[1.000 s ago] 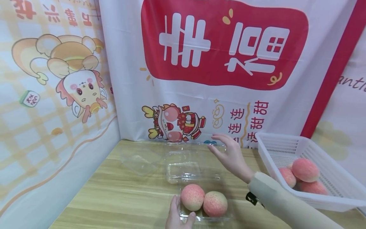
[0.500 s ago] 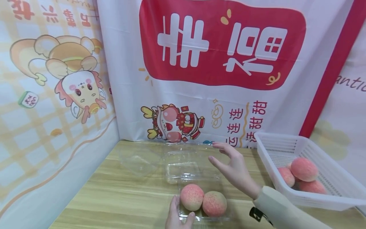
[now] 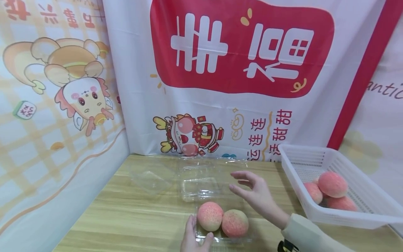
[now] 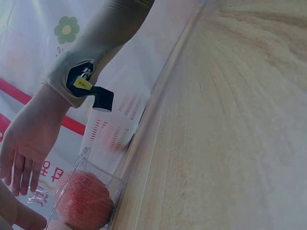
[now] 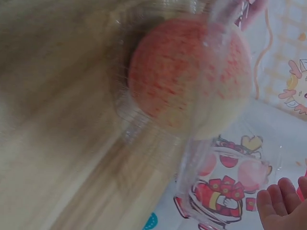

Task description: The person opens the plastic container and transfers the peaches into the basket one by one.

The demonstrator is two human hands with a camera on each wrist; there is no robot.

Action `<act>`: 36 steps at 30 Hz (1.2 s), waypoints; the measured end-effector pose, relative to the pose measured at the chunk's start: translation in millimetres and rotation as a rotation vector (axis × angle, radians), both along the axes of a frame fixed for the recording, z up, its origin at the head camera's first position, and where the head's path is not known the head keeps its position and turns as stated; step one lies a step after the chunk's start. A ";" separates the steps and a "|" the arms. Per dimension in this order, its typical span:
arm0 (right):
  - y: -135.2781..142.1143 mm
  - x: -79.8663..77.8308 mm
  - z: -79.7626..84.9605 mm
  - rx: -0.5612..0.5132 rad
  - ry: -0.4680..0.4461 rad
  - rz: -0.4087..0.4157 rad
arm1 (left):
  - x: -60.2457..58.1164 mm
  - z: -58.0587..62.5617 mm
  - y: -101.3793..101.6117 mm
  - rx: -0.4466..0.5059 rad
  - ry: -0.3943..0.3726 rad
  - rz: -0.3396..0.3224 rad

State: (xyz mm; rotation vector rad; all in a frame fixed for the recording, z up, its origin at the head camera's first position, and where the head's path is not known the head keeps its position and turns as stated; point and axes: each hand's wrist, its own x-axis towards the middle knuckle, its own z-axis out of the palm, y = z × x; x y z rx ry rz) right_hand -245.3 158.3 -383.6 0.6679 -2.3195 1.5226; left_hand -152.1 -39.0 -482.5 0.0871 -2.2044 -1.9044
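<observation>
A clear plastic clamshell box (image 3: 220, 240) on the near part of the table holds two pink-and-cream peaches, the left peach (image 3: 210, 216) and the right peach (image 3: 235, 223). My left hand (image 3: 196, 238) grips the box at its left front corner, thumb at the front edge and fingers along the side. Above and right of the box, my right hand (image 3: 259, 196) hovers with fingers spread and slightly bent, nothing in it. The right wrist view has one peach (image 5: 192, 76) close up behind clear plastic, with my right fingers (image 5: 283, 199) at the lower right.
Further back on the wooden table (image 3: 104, 210) lie more clear plastic trays, one tray (image 3: 199, 189) behind the box and another piece (image 3: 154, 180) to its left. A white slotted basket (image 3: 374, 196) with several peaches (image 3: 333, 184) stands at the right. Printed cloth hangs behind.
My right hand has come down and nearer, away from the back edge of the clear plastic. The left hand stays on the box. The view has shifted slightly.
</observation>
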 end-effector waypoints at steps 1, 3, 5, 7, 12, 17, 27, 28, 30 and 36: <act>0.6 0.9 -2.6 -0.002 -0.020 0.006 | 0.1 0.2 0.0 0.001 -0.001 0.001; 1.8 2.6 -7.8 -0.009 -0.049 0.023 | 0.7 1.2 -0.1 0.002 -0.015 0.005; 2.7 4.3 -11.4 -0.016 -0.080 0.028 | 0.7 2.3 -0.5 0.002 -0.024 0.003; 2.7 5.9 -13.6 -0.020 -0.104 0.037 | 0.1 3.3 -1.1 0.001 -0.026 0.002; 2.3 8.5 -16.2 -0.004 -0.135 0.074 | -0.8 5.4 -2.8 -0.020 -0.043 0.005; 7.3 12.5 -19.2 0.039 -0.118 0.117 | -0.7 6.3 -3.1 -0.037 -0.054 0.008; 25.3 22.0 -23.5 0.140 -0.070 0.188 | 0.7 7.4 -0.9 -0.043 -0.028 0.011; 26.6 22.8 -24.2 0.146 -0.073 0.205 | 0.9 7.4 -0.8 -0.042 -0.024 0.012; 29.4 23.5 -26.2 0.152 -0.079 0.249 | 1.5 7.5 -0.6 -0.045 -0.023 0.014; 33.3 19.4 -31.4 0.165 -0.077 0.376 | 1.4 7.7 -0.9 -0.052 -0.033 0.015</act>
